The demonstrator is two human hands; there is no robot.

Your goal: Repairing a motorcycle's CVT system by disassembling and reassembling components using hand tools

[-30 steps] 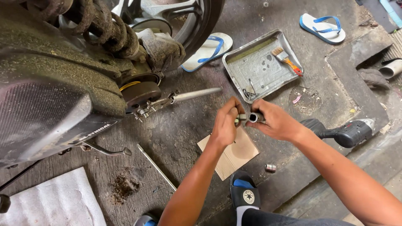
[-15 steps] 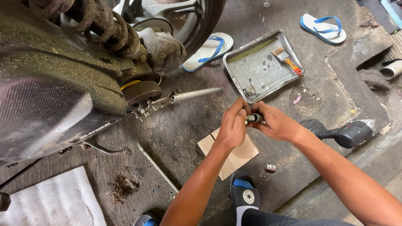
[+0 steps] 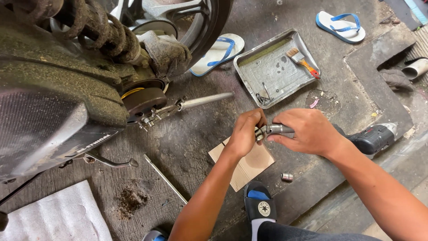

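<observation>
My right hand [image 3: 309, 132] grips a short grey metal socket piece [image 3: 277, 130] held level above a scrap of cardboard [image 3: 243, 162]. My left hand [image 3: 245, 133] pinches the left end of that same piece, fingers curled over its tip. A black power driver [image 3: 373, 138] lies on the ground just behind my right wrist. A small loose metal socket [image 3: 287, 177] rests on the floor below my hands.
A dirty motorcycle rear [image 3: 67, 85] with spring, wheel and kick lever [image 3: 200, 101] fills the left. A metal tray [image 3: 272, 71] holds a brush [image 3: 302, 61]. A thin rod [image 3: 165, 178], white foam sheet [image 3: 53, 218], flip-flops [image 3: 341, 25] and my sandalled foot [image 3: 258, 207] lie around.
Both hands have shifted slightly right and closer together on the metal piece; the left fingers now cover its end.
</observation>
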